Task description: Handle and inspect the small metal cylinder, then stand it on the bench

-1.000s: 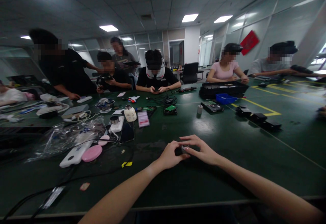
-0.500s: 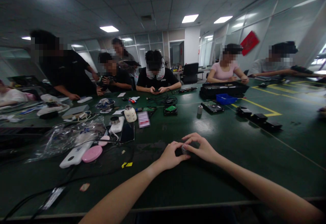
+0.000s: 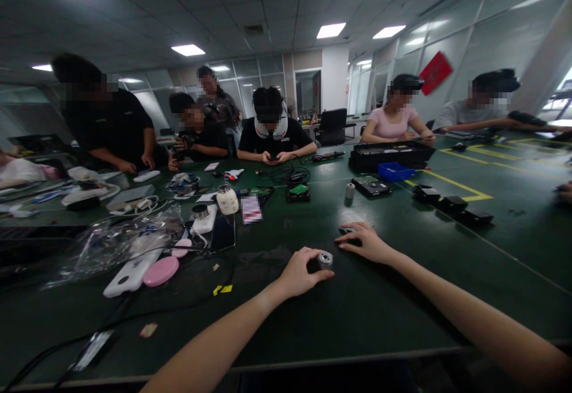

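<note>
Your left hand grips the metal cylinder toward the table's near edge; brace it upright. Right hand: cannot tell whether gripping.

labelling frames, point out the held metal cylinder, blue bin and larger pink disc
Held metal cylinder [image 3: 326, 259], head view, top face
Blue bin [image 3: 395, 174], head view, near wall
Larger pink disc [image 3: 161, 271], head view, top face

Cylinder, one: small, silvery grey, round top face with dark holes. Pose: upright, top facing up. Location: over the table, between my left hand's thumb and fingers.
</note>
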{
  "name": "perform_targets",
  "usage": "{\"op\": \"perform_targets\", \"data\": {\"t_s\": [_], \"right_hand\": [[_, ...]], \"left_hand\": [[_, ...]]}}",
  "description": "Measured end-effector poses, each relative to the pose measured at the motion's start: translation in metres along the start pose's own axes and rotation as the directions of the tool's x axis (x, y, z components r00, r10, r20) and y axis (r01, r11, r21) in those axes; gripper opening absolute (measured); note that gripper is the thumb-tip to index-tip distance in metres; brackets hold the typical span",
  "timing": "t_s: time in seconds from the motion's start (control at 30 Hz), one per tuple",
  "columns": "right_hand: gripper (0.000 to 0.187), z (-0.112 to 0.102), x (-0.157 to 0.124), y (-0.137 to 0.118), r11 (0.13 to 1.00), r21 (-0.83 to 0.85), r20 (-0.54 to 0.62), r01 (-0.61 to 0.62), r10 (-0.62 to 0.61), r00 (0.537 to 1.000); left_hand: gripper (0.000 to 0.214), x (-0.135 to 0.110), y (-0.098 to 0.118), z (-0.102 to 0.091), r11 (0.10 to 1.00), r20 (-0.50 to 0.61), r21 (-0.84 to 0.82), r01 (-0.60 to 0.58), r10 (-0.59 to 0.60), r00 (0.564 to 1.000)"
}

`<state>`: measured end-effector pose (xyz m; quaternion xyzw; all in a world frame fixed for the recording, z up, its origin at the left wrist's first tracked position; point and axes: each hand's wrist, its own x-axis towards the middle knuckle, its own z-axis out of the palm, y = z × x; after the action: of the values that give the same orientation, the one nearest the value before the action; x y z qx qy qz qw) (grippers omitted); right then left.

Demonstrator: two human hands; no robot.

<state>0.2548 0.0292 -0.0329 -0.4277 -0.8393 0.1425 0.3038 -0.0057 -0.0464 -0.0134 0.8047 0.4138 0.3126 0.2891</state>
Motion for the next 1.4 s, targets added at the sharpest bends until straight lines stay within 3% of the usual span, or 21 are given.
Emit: {"op": "perform_targets", "data": {"t_s": [0.17,0.33,0.47,0.57,0.9,1.07,1.3,1.4], "right_hand": [[0.02,0.0,0.004,-0.01,0.999,0.05,-0.047,0.007,-0.005,0.999],[0.021,0.005,0.005,-0.047,0.987,0.154,-0.118,0.053,-0.035,0.992],[0.016,0.01,-0.003,-0.08,0.936,0.331,-0.079,0.117,-0.097,0.992],[0.014,0.012,-0.007,-0.092,0.924,0.363,-0.047,0.123,-0.114,0.992],[0.014,0.01,-0.007,-0.093,0.955,0.242,-0.12,0.169,-0.143,0.982],[0.015,0.009,-0.006,-0.093,0.952,0.258,-0.047,0.163,-0.156,0.987],[0.023,0.008,-0.009,-0.088,0.962,0.253,-0.143,0.098,-0.063,0.988],[0.021,0.004,-0.011,-0.089,0.962,0.254,-0.118,0.096,-0.068,0.991]], "left_hand": [[0.04,0.0,0.002,-0.001,1.0,0.009,0.001,0.009,-0.009,1.0],[0.041,0.0,-0.001,0.001,1.0,-0.007,0.006,0.004,-0.003,1.0],[0.04,0.001,-0.005,0.004,1.0,-0.023,0.018,0.004,-0.004,1.0],[0.038,0.001,-0.007,0.004,1.0,-0.013,0.013,-0.007,0.007,1.0],[0.041,0.002,-0.008,0.004,0.999,-0.017,0.032,0.001,0.0,1.0],[0.038,0.002,-0.007,0.004,1.0,-0.011,0.008,-0.026,0.026,1.0],[0.043,0.001,-0.006,0.003,1.0,-0.012,0.005,-0.011,0.011,1.0],[0.04,0.001,-0.006,0.003,1.0,-0.017,-0.003,-0.014,0.014,1.0]]}}
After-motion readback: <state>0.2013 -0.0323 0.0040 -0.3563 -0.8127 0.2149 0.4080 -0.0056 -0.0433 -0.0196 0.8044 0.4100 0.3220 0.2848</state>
